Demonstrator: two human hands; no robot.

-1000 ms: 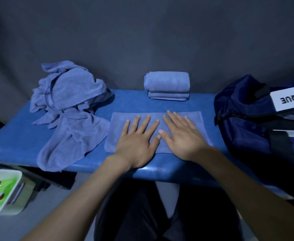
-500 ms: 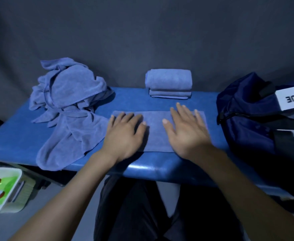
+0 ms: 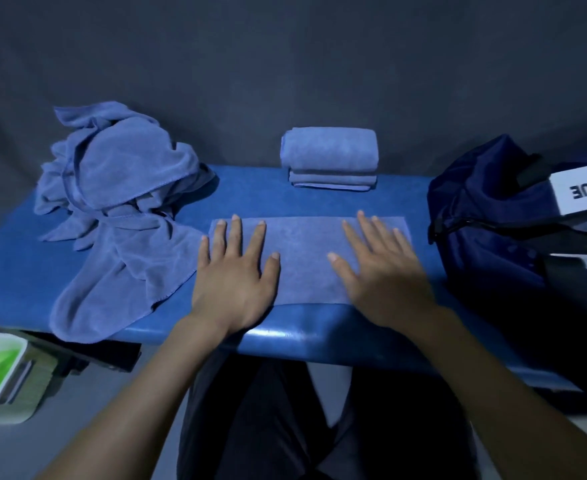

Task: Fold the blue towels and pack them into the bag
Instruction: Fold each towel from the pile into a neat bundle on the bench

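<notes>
On the desk [image 3: 268,199], biggest first: bag [image 3: 493,237] at 3 o'clock, dark blue, mouth not clearly visible from this angle. Pile [image 3: 119,202] of unfolded blue towels at 9–10 o'clock, one tail drooping over the near edge. Folded stack [image 3: 330,155] at 12 o'clock, against the back.

Working towel [image 3: 304,258] sits dead centre at the near edge, already a flat long rectangle. Left grip [image 3: 233,275] lies flat on its 9 o'clock end, fingers straight and spread, holding nothing. Right grip [image 3: 385,271] same on the 3 o'clock end, slightly blurred, pressing not pinching.

Handling, my read: light, soft terry-type cloth, zero stiffness, so it'll sag and unfold if lifted by one point. Grippy nap, not slippery, not fragile. Best hold: pinch both corners of one short end, fold across to the other, then carry it supported from below or clamped through all layers at the fold.
</notes>
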